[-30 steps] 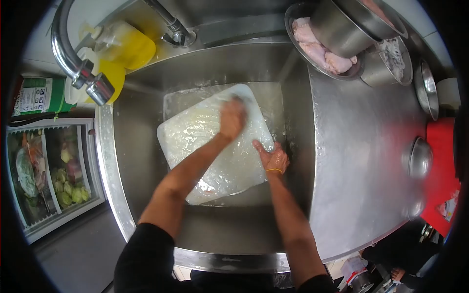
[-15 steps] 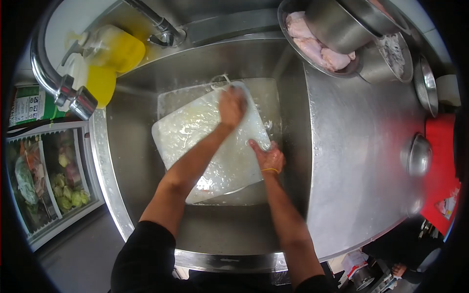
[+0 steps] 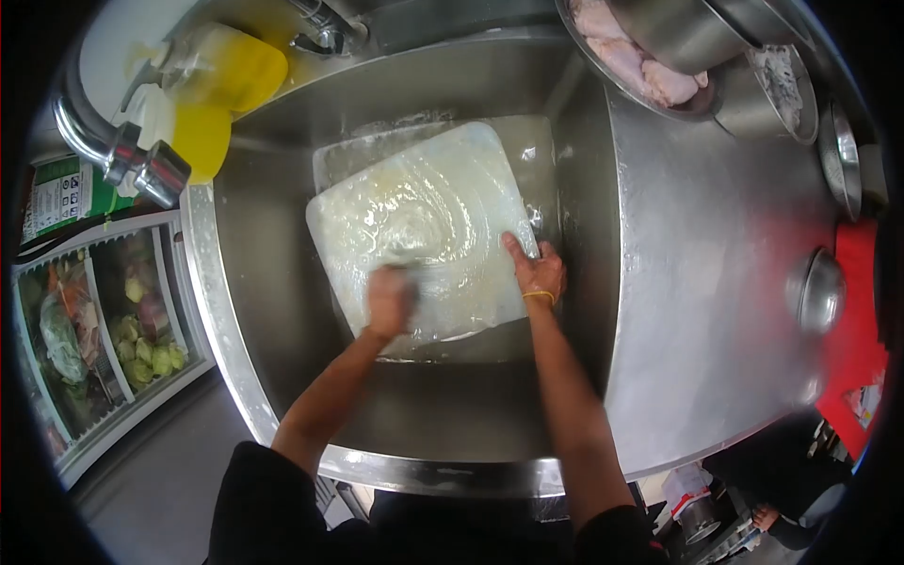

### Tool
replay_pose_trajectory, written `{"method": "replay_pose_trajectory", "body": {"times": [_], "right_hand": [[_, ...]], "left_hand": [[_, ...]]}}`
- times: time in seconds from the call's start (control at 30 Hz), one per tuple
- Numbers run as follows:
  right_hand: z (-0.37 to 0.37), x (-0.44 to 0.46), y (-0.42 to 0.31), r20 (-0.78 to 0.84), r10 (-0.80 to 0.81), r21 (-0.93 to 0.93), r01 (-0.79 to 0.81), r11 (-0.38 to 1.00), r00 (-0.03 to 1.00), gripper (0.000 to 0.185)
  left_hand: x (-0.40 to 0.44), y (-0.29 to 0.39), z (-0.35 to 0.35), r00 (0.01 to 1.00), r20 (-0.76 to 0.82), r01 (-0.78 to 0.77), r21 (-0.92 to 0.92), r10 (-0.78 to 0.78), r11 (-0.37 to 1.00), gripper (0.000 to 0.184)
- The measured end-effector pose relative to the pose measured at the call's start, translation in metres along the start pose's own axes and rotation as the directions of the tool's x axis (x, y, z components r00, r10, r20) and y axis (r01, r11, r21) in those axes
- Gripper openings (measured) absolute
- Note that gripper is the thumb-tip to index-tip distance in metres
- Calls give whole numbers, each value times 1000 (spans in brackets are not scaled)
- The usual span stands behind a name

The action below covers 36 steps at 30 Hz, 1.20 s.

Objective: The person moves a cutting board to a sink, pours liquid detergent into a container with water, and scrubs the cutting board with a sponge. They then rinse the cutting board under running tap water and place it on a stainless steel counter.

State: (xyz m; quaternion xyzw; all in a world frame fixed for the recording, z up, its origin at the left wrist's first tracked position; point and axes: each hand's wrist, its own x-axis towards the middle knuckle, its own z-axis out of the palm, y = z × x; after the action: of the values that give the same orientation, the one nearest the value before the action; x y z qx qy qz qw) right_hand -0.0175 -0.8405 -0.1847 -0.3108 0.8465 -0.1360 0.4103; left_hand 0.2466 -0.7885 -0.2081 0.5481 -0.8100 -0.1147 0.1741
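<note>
A large white cutting board (image 3: 443, 217), wet and streaked with suds, lies tilted in the steel sink (image 3: 461, 410). My right hand (image 3: 540, 271) grips its right edge, thumb on top and fingers over the side. On the lower left of the board rests my left hand (image 3: 389, 299), blurred by motion. Its fingers look closed and pressed to the surface around something greyish that I cannot make out. Swirled streaks of foam cover the board above that hand. Shallow cloudy water shows around the board.
A chrome faucet (image 3: 155, 169) and yellow pump bottles (image 3: 201, 137) stand at the left. Raw chicken (image 3: 621, 56) fills a bowl at the upper right, beside steel pots (image 3: 678, 33). A steel counter (image 3: 697, 273) borders the sink. Another person's hand (image 3: 765, 516) shows at the lower right.
My left hand has swept from the board's upper right down to its lower left, leaving curved foam streaks. My right hand still holds the right edge. The view has shifted slightly.
</note>
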Motion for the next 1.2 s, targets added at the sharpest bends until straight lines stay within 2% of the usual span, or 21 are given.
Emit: {"method": "replay_pose_trajectory", "body": {"times": [0.03,0.07,0.13,0.2,0.27,0.33,0.4,0.47,0.53,0.57,0.6,0.67,0.7,0.8,0.87,0.93,0.97,1.07,1.13,1.17,1.2], "right_hand": [[-1,1,0,6,15,-2,-15,1000,1000,80],[-1,2,0,34,40,25,-41,999,999,82],[4,2,4,63,74,54,-78,996,995,84],[12,9,10,40,70,55,-72,996,997,93],[13,17,15,79,54,90,-61,994,995,96],[14,16,14,128,28,143,-46,989,991,100],[9,5,8,-22,33,79,-32,996,999,101],[3,-5,2,22,46,91,-47,995,999,89],[7,-6,8,96,15,97,-25,995,995,77],[10,-9,9,95,22,109,-32,994,995,77],[11,-10,8,83,25,118,-34,992,996,72],[9,-11,5,64,27,113,-34,993,998,67],[3,-14,0,109,43,150,-59,987,993,67],[51,38,57,111,50,226,-74,971,993,66],[55,43,66,73,59,273,-77,959,996,65],[15,2,15,239,-29,384,-67,921,971,62],[17,4,17,250,39,279,-111,954,967,55],[27,-5,19,297,5,415,-133,900,955,54],[41,2,32,314,-51,461,-105,881,948,65],[41,4,31,301,-24,376,-95,922,953,73],[40,5,32,288,4,280,-88,956,958,81]], "left_hand": [[-13,-5,-24,992,10,121,217,-126,969,29],[-35,-18,-29,936,-66,351,158,-345,923,33],[-50,-2,-19,951,-28,303,254,-307,918,28],[-29,34,31,985,-14,172,-12,-173,985,28],[23,107,51,972,-65,218,-93,-224,972,28],[52,133,49,976,79,215,-138,-205,967,30],[10,87,51,988,128,104,-114,-89,988,30],[-30,31,9,946,310,-95,-27,98,995,32],[-76,-13,-36,981,168,84,67,-95,994,34],[-67,-5,-64,981,183,18,255,-67,967,31],[-64,-1,-50,981,181,15,252,-63,968,31],[-44,33,7,953,297,66,-37,-52,997,24],[-24,57,31,979,173,-71,-202,107,977,14],[43,139,61,995,39,-81,-280,95,957,11],[22,110,57,982,147,-67,-301,115,951,14],[-18,46,31,968,208,-53,-368,138,928,19],[-50,-7,18,913,376,-28,-335,161,942,20],[-85,-48,-52,978,189,67,129,-91,989,20],[-66,-16,-25,975,222,0,59,-13,998,21],[-59,-2,11,974,172,-106,-214,144,971,24],[-43,35,42,980,-34,-197,-155,194,968,24]]}}
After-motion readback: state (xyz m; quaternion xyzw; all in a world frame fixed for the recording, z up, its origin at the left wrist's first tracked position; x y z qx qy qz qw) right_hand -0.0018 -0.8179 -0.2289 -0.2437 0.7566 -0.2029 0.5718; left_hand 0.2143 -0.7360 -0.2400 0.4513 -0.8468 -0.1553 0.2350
